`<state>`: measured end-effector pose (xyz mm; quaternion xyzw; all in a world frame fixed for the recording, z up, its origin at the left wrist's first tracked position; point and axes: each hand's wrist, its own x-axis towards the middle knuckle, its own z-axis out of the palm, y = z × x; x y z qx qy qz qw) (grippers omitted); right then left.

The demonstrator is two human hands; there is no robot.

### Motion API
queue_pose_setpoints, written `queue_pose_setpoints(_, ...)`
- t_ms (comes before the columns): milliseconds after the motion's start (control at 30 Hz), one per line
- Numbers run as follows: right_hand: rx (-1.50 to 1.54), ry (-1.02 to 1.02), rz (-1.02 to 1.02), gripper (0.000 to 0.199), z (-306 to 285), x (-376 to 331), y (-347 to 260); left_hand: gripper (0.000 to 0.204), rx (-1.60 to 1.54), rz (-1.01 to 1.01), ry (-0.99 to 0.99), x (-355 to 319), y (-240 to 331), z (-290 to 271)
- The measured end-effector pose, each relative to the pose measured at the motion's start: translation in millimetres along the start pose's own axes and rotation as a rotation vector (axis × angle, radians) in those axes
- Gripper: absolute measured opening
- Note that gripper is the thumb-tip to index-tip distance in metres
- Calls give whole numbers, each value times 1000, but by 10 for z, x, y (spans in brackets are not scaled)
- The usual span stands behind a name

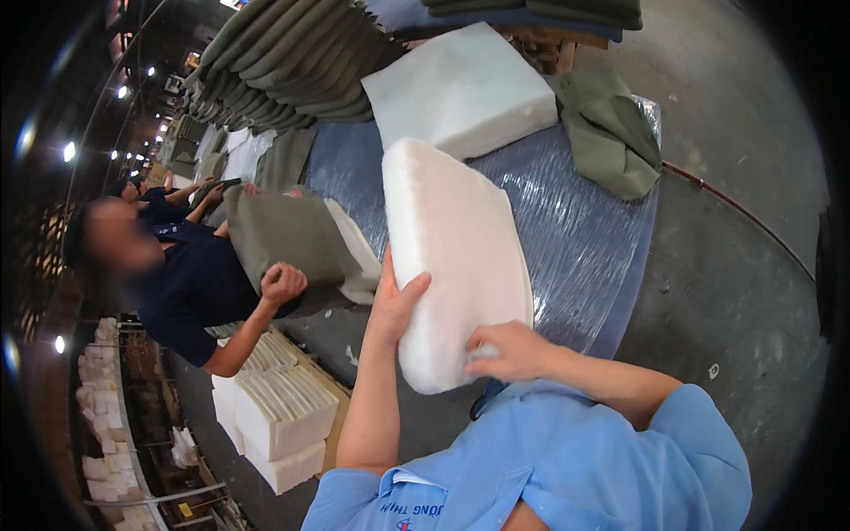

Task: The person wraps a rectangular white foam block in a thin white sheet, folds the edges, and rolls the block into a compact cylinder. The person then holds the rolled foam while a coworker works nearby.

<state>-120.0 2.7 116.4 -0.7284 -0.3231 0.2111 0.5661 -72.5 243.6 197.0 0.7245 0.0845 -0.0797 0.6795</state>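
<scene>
A thick white padded cushion (456, 257) with rounded edges is tilted up in front of me, above the table. My left hand (397, 299) grips its left edge, the thumb on the white face and the other fingers mostly hidden behind. At the lower right part of the cushion, my right hand (512, 350) is closed in a pinch over a bit of white fluffy wadding (483, 353). Behind the cushion lies a larger white block of padding (460, 88) on the table. An olive-green fabric cover (609, 133) lies crumpled to its right.
The table (584, 239) has a shiny plastic-wrapped top. Stacked olive-green pieces (292, 57) stand at the far left. To my left, a co-worker (190, 283) handles an olive cover (283, 234) with white padding. White pads (282, 420) are piled low beside me; a cable (744, 212) runs rightward.
</scene>
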Motion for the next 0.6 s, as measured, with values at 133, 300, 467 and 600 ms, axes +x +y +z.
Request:
queue_pose_setpoints(133,4,56,-32,26,64,219,-77,93,164,66,37,34,-59,-54)
queue_pose_setpoints(300,294,535,119,18,-531,475,-14,88,147,-17,0,12,240,108)
queue_pose_setpoints(467,239,670,231,20,-915,277,245,83,170,-133,51,134,400,21)
queue_pose_setpoints(600,497,746,317,16,-951,-85,727,81,285,-187,129,287,431,-69)
